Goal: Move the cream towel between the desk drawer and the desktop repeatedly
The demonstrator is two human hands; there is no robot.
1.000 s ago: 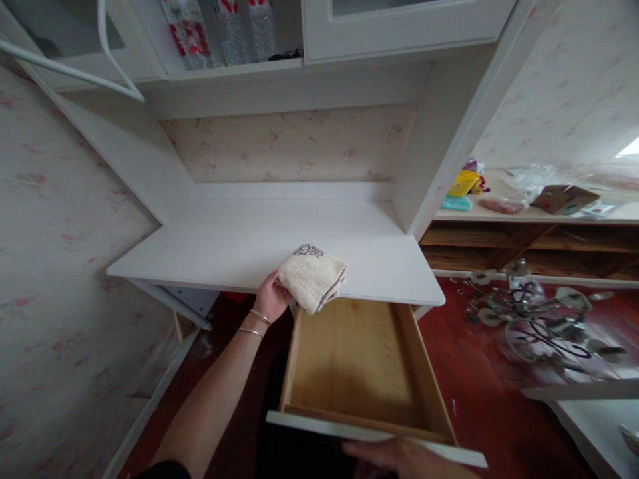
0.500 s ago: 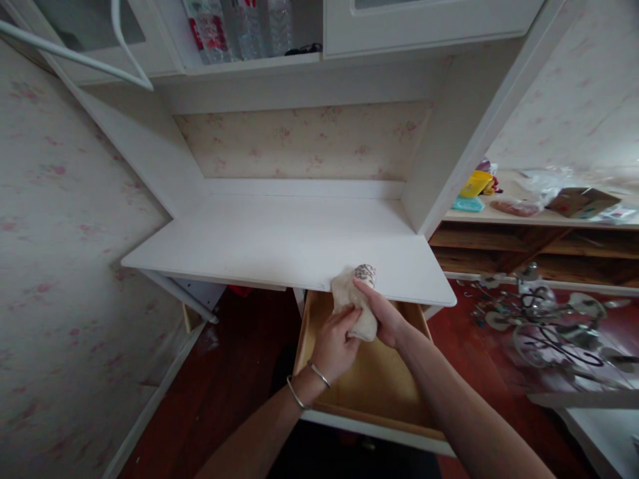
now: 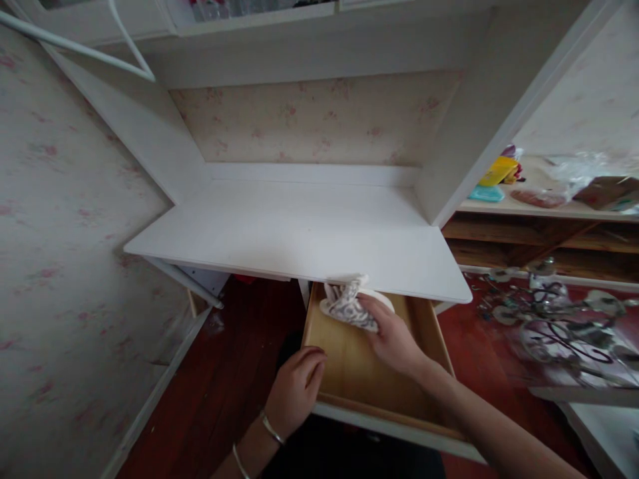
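My right hand [image 3: 392, 332] is closed on a cleaning cloth [image 3: 349, 303], pale with a dark pattern. The cloth is bunched up above the back part of the wooden drawer [image 3: 359, 372], near the front edge of the white desk [image 3: 279, 226]. At the drawer's front left corner is my left hand [image 3: 297, 382], its fingers curled in together with nothing visible in them. Whether it touches the drawer's side wall I cannot tell. Two silver bangles circle the left wrist.
Above the desk runs a white cabinet [image 3: 259, 20] with plastic bottles. A white metal frame [image 3: 74, 50] juts in at upper left. On the red floor [image 3: 200, 379] to the right lies a chandelier [image 3: 554, 319]. Behind it, a low shelf [image 3: 499, 229] carries bags and a box.
My left hand has let go of the cloth and drawn back to the drawer's corner. The cloth is refolded, showing its patterned side, still in my right hand. The view has tilted down.
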